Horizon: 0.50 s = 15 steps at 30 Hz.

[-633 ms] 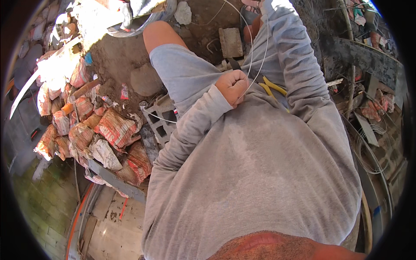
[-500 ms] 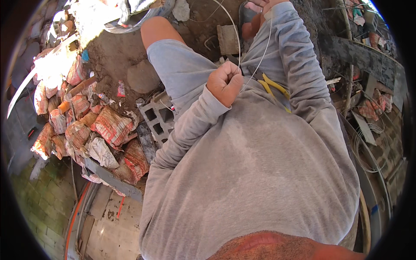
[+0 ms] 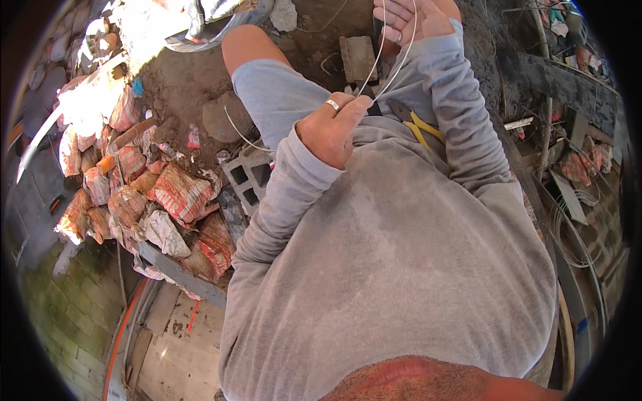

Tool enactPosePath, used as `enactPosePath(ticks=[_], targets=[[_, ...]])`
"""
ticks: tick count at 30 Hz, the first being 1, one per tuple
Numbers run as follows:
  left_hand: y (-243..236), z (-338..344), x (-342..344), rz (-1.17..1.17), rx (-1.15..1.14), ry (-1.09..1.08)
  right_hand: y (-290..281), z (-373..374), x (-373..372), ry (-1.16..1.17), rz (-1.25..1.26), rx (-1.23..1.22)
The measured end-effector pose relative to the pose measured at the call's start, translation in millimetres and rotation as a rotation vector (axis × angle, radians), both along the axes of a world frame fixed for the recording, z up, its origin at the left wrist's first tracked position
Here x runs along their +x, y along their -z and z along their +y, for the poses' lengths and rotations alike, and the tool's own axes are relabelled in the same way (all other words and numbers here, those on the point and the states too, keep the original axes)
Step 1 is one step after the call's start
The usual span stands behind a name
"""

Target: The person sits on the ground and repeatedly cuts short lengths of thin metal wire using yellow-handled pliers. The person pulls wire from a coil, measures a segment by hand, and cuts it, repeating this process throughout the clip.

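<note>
My left hand [image 3: 328,131], with a ring on one finger, is closed in front of my waist on a thin white wire [image 3: 399,65]. The wire runs from that hand in a narrow loop up toward my right hand [image 3: 416,21]. That hand is held out over my right knee at the top edge, palm up and fingers stretched, with the wire passing across it. Pliers with yellow handles [image 3: 426,128] rest at my waist beside the right sleeve; their jaws are partly hidden. A pale curved wire end [image 3: 235,127] sticks out left of my left forearm.
Torn, dirt-filled sacks [image 3: 177,192] are heaped on the left. A hollow concrete block [image 3: 246,179] stands by my left forearm, and another grey block [image 3: 358,59] lies between my legs. Dark planks [image 3: 568,83] and a coil of wire [image 3: 568,234] are at right.
My left hand has turned, its ring now showing, and moved slightly left and down. My right hand has come lower with its palm showing. The wire loop is narrower, and the pale wire end has emerged at left.
</note>
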State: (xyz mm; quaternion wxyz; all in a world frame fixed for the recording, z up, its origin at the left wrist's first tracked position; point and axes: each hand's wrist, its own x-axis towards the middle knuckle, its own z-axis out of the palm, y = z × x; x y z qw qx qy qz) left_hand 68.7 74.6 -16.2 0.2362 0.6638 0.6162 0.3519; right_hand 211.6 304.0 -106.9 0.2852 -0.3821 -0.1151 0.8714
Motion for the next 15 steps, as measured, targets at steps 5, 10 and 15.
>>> enactPosePath(ticks=[5, 10, 15], targets=[[17, -7, -9, 0.149, 0.089, 0.052, -27, -65, 30, -0.073, 0.07, 0.154], [38, -22, -14, 0.121, 0.139, 0.082, -32, -91, 17, 0.037, -0.075, 0.25], [22, -44, -32, -0.233, -0.259, 0.054, -32, -108, 3, 0.072, 0.174, 0.13]])
